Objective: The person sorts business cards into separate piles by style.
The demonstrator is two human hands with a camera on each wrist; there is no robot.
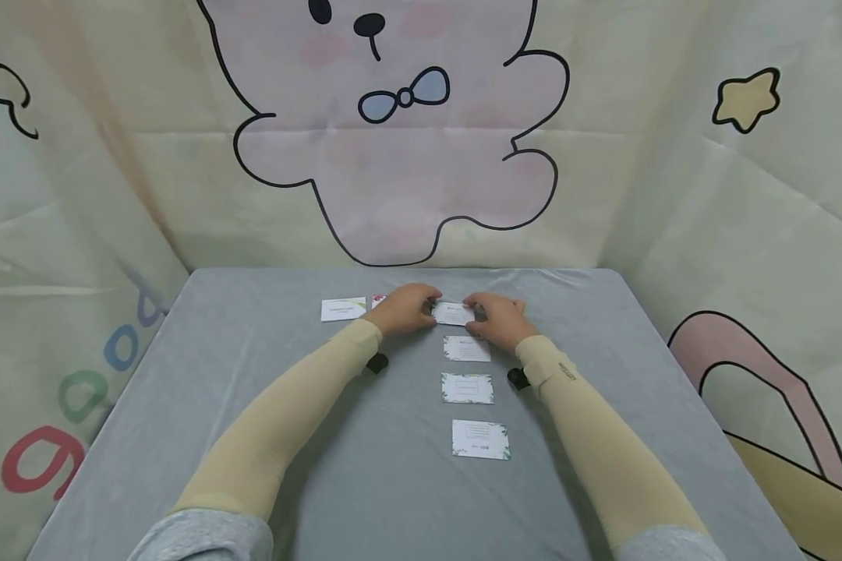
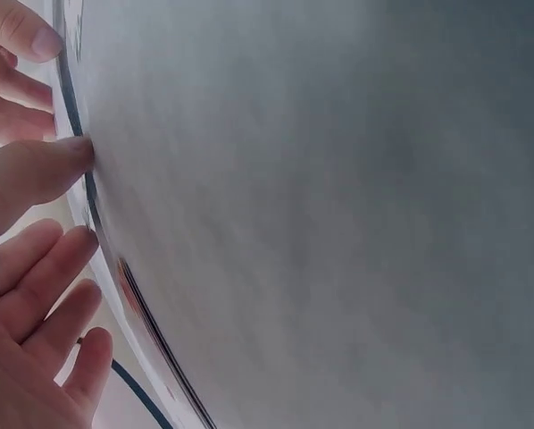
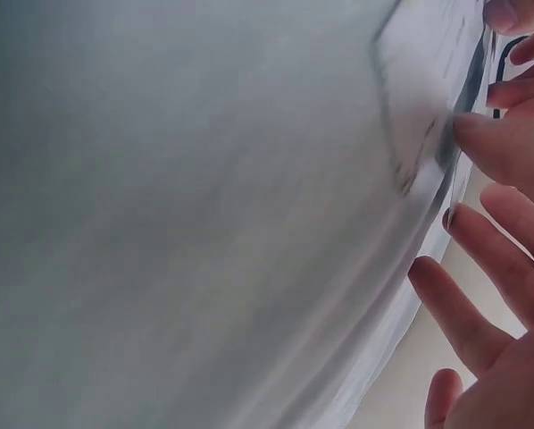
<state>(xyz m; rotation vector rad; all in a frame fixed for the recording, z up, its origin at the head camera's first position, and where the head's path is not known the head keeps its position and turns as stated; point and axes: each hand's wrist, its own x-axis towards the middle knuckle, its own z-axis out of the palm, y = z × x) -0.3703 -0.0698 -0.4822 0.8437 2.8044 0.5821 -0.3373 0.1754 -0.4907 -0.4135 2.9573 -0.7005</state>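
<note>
At the back of the table, a small white printed card (image 1: 453,314) sits between my two hands. My left hand (image 1: 401,308) has its thumb and forefinger spread along the card's left edge. On the opposite edge, my right hand (image 1: 500,318) holds the card in the same way, thumb nearer me and forefinger farther off. The left wrist view shows my left thumb (image 2: 48,170) and fingers at the table's far edge. In the right wrist view, my right thumb (image 3: 504,147) is by the card, the other fingers loosely spread.
Below the held card, three white cards run toward me in a column: a printed one (image 1: 467,348), a leaf-bordered one (image 1: 467,388) and another leaf-bordered one (image 1: 480,439). Left of my left hand lie a white card (image 1: 344,309) and a partly hidden red-patterned card (image 1: 378,299). Grey cloth (image 1: 365,483) covers the table.
</note>
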